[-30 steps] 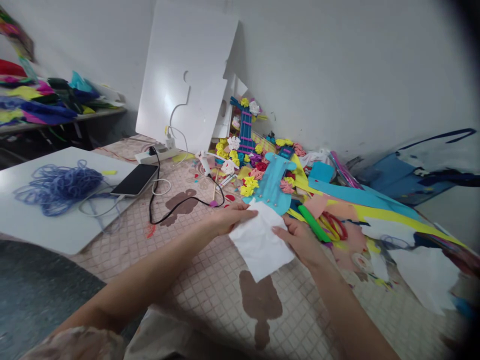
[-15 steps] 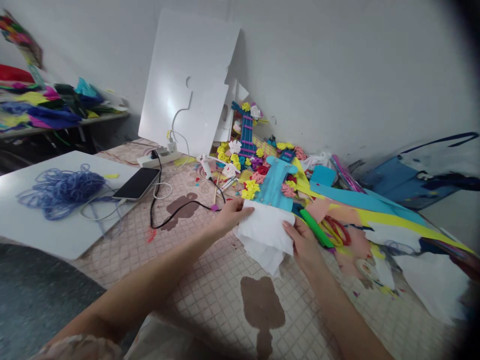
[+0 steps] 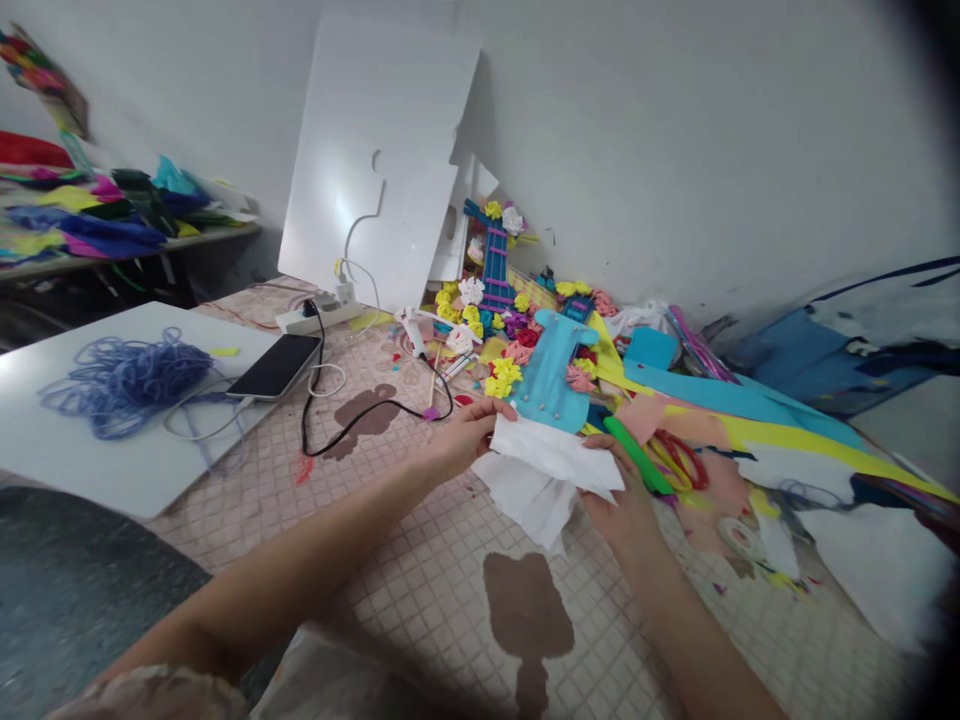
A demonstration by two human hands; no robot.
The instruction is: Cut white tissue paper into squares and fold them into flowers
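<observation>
Both my hands hold a crumpled white sheet of paper (image 3: 546, 470) low over the tiled table (image 3: 420, 560). My left hand (image 3: 469, 433) pinches its upper left corner with closed fingers. My right hand (image 3: 626, 495) grips the right side from underneath, its fingers curled and partly hidden by the paper. The sheet is folded over, its top layer lying across the right hand. Just beyond it lies a light blue foam cut-out (image 3: 551, 372) among small yellow, pink and red foam flowers (image 3: 501, 376).
A green marker (image 3: 637, 455) and red scissors (image 3: 679, 458) lie right of my hands amid coloured foam sheets (image 3: 750, 420). A phone (image 3: 276, 365), a black cable (image 3: 352, 420) and a power strip (image 3: 319, 315) sit left, beside a white board (image 3: 112, 460) with blue string (image 3: 124, 380).
The flat white sheet has been folded and bunched between my hands. My hands have drawn a little closer together, and the top layer now lies over my right hand.
</observation>
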